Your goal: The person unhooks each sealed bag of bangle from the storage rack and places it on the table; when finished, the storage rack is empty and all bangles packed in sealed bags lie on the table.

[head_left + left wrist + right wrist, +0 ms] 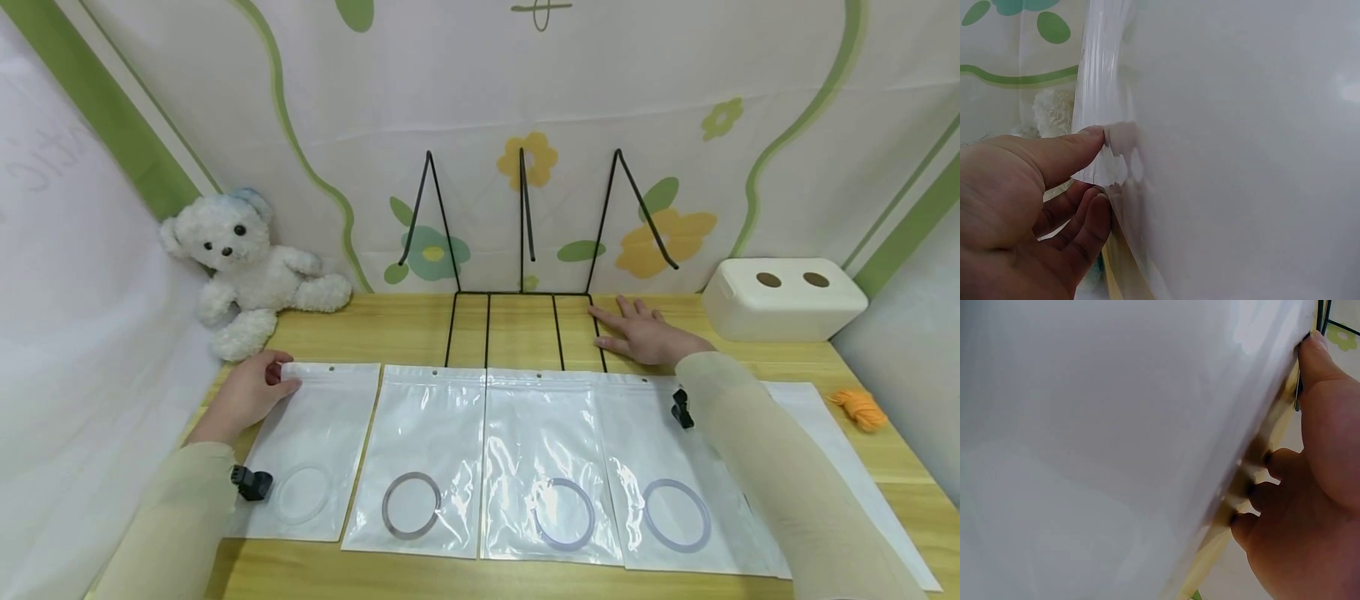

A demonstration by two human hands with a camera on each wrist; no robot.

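Note:
My left hand (255,392) is at the top left corner of the leftmost white zip bag (322,425), pinching that corner with the thumb above and the fingers below. A pale, nearly clear ring (279,496) lies in it. To its right is a zip bag (435,417) with a brownish bangle-like ring (386,504), then two zip bags with lavender rings (588,510). My right hand (645,333) is spread flat, its fingers on the right bars of a black wire rack (525,292), just behind the bags. My right forearm partly hides another white bag (817,433).
A white teddy bear (251,271) sits at the back left. On the back right stands a white box (780,312) with two holes; a bundle of orange yarn (861,410) lies nearer the right edge. Three upright black prongs rise from the rack before a flowered cloth backdrop.

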